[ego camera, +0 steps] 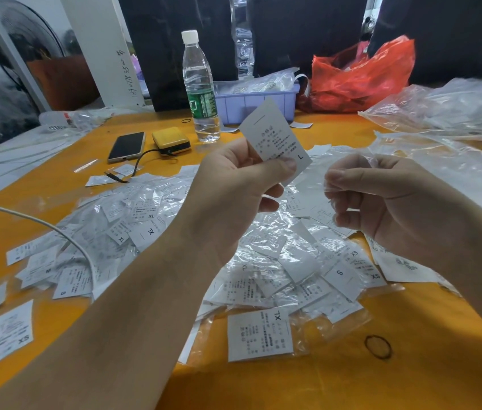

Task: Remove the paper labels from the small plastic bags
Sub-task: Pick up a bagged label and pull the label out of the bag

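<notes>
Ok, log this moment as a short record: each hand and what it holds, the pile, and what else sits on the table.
left hand: left hand pinches a paper label marked L, held up, out of its bag
right hand: right hand pinches a clear small plastic bag, which looks empty
pile: bagged labels heaped on the orange table, sizes XS, S, XL readable
behind pile: water bottle, phone, yellow box, purple tray, red bag
step: label out; neither put down yet
</notes>
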The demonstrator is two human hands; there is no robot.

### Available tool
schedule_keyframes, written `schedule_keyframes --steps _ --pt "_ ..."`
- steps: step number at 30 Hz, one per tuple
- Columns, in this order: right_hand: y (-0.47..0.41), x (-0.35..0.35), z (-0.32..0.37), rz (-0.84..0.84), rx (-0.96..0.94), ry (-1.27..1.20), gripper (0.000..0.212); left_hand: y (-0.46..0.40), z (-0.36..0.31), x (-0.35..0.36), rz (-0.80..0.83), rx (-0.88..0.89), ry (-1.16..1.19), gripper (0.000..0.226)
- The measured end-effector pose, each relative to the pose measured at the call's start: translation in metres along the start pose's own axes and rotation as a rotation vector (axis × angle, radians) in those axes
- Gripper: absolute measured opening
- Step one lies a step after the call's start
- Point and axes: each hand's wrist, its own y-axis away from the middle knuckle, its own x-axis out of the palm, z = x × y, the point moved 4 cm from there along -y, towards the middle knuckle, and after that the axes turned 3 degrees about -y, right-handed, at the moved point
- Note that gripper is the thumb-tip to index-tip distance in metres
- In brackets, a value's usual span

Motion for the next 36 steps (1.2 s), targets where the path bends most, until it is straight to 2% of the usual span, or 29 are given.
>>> schedule_keyframes --steps 8,12,17,18,19,21,22,25,27,28,31,33,36 --pt "0.000 0.002 -0.001 0.049 -0.013 -0.020 0.003 0.003 0.000 0.006 0.016 0.009 -0.072 0.012" --pt "0.001 0.003 0.001 0.057 -0.024 -0.007 0.017 0.004 -0.002 0.002 -0.071 0.013 -0.090 0.012" --pt "0.002 0.005 0.001 0.057 -0.034 -0.016 0.015 0.007 -0.005 -0.007 -0.207 0.133 -0.389 0.065" --pt "0.002 0.005 0.001 0.054 -0.033 -0.026 0.015 0.008 -0.005 -0.006 -0.198 0.138 -0.438 0.066" --pt "0.003 0.006 0.001 0.052 -0.031 -0.039 0.016 0.008 -0.004 -0.005 -0.176 0.139 -0.467 0.056" --pt "0.003 0.007 0.000 0.055 -0.027 -0.064 0.016 0.008 -0.004 0.000 -0.099 0.123 -0.504 0.022" --pt "0.003 0.007 0.000 0.055 -0.025 -0.070 0.017 0.008 -0.004 0.003 -0.068 0.113 -0.513 0.018" --pt "0.003 0.007 -0.002 0.050 -0.027 -0.070 0.017 0.009 -0.005 0.011 0.039 0.060 -0.433 0.024" --pt "0.004 0.008 -0.003 0.062 -0.028 -0.050 0.017 0.010 -0.003 0.015 0.103 0.047 -0.469 0.038" --pt "0.004 0.009 -0.003 0.076 -0.029 -0.029 0.017 0.010 -0.002 0.016 0.113 0.064 -0.519 0.038" --pt "0.004 0.011 -0.004 0.098 -0.021 0.037 0.021 0.011 -0.001 0.014 0.073 0.107 -0.538 0.021" --pt "0.004 0.008 -0.003 0.090 -0.002 0.086 0.028 0.010 -0.002 0.012 0.048 0.117 -0.528 0.019" --pt "0.004 0.005 0.001 0.082 -0.005 0.137 0.023 0.011 -0.005 0.013 0.072 0.131 -0.529 0.017"
